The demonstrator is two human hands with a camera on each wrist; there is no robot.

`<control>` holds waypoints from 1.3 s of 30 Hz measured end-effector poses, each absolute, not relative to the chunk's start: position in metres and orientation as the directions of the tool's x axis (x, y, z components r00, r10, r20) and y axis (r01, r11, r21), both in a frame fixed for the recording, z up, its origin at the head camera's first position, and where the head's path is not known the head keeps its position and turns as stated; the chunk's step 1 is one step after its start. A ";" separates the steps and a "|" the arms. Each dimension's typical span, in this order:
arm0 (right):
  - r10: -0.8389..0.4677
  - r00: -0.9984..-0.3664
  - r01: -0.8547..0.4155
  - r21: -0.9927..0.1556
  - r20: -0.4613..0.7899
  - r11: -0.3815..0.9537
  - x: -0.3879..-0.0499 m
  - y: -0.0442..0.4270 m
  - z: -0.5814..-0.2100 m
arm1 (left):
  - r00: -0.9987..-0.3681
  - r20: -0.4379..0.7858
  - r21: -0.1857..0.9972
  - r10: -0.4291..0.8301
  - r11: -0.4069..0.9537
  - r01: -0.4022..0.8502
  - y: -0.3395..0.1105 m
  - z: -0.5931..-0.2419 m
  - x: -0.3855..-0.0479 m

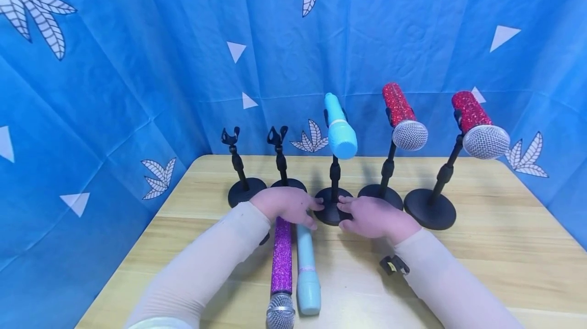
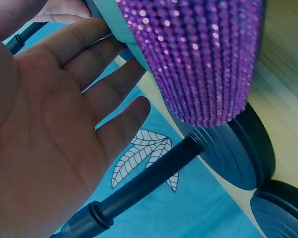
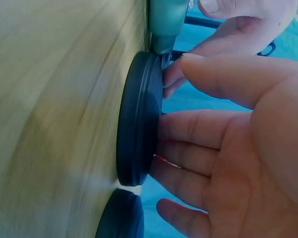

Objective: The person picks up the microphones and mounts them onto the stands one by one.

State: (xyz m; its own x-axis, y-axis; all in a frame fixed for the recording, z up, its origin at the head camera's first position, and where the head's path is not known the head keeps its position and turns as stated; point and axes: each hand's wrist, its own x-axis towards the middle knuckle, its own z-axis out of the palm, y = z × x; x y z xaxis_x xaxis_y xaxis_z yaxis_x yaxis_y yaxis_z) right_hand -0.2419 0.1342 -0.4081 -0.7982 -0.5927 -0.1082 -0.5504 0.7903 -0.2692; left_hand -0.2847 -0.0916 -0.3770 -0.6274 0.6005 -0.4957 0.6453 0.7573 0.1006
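Note:
Both hands are at the round black base (image 1: pixel 331 215) of the middle microphone stand, one on each side. My left hand (image 1: pixel 291 203) has its fingertips at the base's left edge, fingers fairly straight. From the right, my right hand (image 1: pixel 373 216) touches the base with extended fingers, as the right wrist view shows with the base (image 3: pixel 139 119). A light blue microphone (image 1: pixel 341 133) sits tilted in that stand's clip. Below the left hand, a glittery purple microphone (image 1: pixel 282 257) and another light blue microphone (image 1: pixel 308 268) lie side by side on the table; the left hand partly hides their far ends.
Two stands with bare clips, the far-left stand (image 1: pixel 238 166) and its neighbour (image 1: pixel 281 163), stand at the left. On the right, two stands hold red glitter microphones, the nearer-centre one (image 1: pixel 398 105) and the outer one (image 1: pixel 471 111). A blue curtain (image 1: pixel 293 64) hangs behind the wooden table (image 1: pixel 348 288).

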 end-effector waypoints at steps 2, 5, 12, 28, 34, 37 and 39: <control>-0.592 -0.799 -0.546 -0.288 -0.103 0.787 -0.243 0.136 -0.408 | -0.628 -0.491 0.105 0.604 0.757 0.645 -0.091 -0.377 -0.285; -0.593 -0.800 -0.547 -0.298 -0.090 0.782 -0.244 0.139 -0.410 | -0.629 -0.486 0.113 0.607 0.757 0.643 -0.090 -0.378 -0.284; -0.602 -0.795 -0.564 -0.281 -0.067 0.776 -0.239 0.138 -0.413 | -0.638 -0.482 0.122 0.601 0.767 0.630 -0.090 -0.381 -0.280; -0.696 -0.717 -0.660 -0.284 -0.036 0.695 -0.225 0.128 -0.400 | -0.678 -0.360 0.150 0.641 0.757 0.636 -0.114 -0.381 -0.264; -0.733 -0.680 -0.709 -0.270 0.012 0.652 -0.217 0.117 -0.394 | -0.724 -0.229 0.223 0.651 0.759 0.612 -0.140 -0.375 -0.262; -0.756 -0.654 -0.733 -0.269 0.027 0.624 -0.213 0.112 -0.394 | -0.766 -0.179 0.228 0.617 0.784 0.578 -0.152 -0.372 -0.264; -0.773 -0.632 -0.750 -0.283 0.044 0.597 -0.210 0.109 -0.393 | -0.798 -0.133 0.224 0.588 0.802 0.553 -0.159 -0.369 -0.266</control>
State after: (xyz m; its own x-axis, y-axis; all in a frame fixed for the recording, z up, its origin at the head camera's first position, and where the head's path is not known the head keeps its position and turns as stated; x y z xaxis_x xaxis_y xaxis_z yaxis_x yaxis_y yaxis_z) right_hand -0.2102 0.1086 -0.3934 -0.6324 -0.7734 0.0442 -0.7503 0.5973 -0.2834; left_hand -0.2658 -0.1586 -0.3694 -0.7981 0.5876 -0.1332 0.5534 0.8023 0.2237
